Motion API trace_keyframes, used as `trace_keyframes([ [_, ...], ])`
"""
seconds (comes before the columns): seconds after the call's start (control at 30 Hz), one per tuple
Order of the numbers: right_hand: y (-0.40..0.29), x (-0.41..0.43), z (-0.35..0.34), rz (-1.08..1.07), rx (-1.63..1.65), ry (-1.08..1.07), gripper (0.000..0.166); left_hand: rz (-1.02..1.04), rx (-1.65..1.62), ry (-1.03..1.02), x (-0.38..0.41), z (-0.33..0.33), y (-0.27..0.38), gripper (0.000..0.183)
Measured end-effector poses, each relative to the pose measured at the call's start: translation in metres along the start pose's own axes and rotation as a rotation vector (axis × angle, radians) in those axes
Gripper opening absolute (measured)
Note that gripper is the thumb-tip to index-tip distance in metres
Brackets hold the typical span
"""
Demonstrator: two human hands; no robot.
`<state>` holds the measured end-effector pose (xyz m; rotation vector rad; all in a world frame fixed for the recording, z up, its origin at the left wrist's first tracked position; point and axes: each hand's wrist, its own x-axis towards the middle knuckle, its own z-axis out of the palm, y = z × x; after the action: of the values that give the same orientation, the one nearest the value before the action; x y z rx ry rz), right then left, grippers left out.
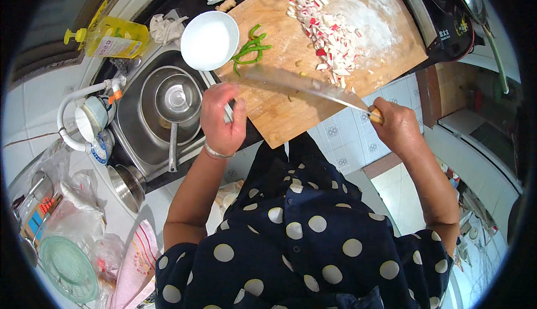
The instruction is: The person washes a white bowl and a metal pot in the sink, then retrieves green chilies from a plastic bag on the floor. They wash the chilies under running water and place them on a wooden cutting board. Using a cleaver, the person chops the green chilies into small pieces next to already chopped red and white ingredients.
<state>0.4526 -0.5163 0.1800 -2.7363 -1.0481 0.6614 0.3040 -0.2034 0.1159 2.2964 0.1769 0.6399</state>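
Observation:
My right hand (396,126) grips the wooden handle of a broad kitchen knife (310,88), a cleaver by its shape. Its blade, blurred, hangs over the near part of a wooden cutting board (277,118). At the board's left corner is my left hand (222,120), fingers curled and thumb apart, with nothing seen in its grasp. Several green chili peppers (251,51) lie just beyond the blade's tip. A long heap of diced red-skinned white vegetable (329,36), perhaps radish, spreads across the board. White powder (373,19) dusts the far right side.
A white bowl (209,40) overlaps the board's left edge, near a piece of ginger (226,5). The steel sink (130,141) holds a basin and a long-handled steel ladle (173,141). Behind it stands a yellow soap bottle (117,36). A stove (449,28) borders the right.

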Motion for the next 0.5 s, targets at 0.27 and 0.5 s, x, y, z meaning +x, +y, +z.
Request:
trace_keyframes([
  [0.27, 0.01, -0.01, 0.003, 0.195, 0.164, 0.164, 0.018, 0.204, 0.242, -0.229, 0.031, 0.133, -0.046, 0.037],
  [0.5, 0.01, -0.018, 0.008, 0.221, 0.254, 0.147, 0.019, 0.25, 0.304, -0.42, 0.052, 0.158, -0.04, 0.039],
])
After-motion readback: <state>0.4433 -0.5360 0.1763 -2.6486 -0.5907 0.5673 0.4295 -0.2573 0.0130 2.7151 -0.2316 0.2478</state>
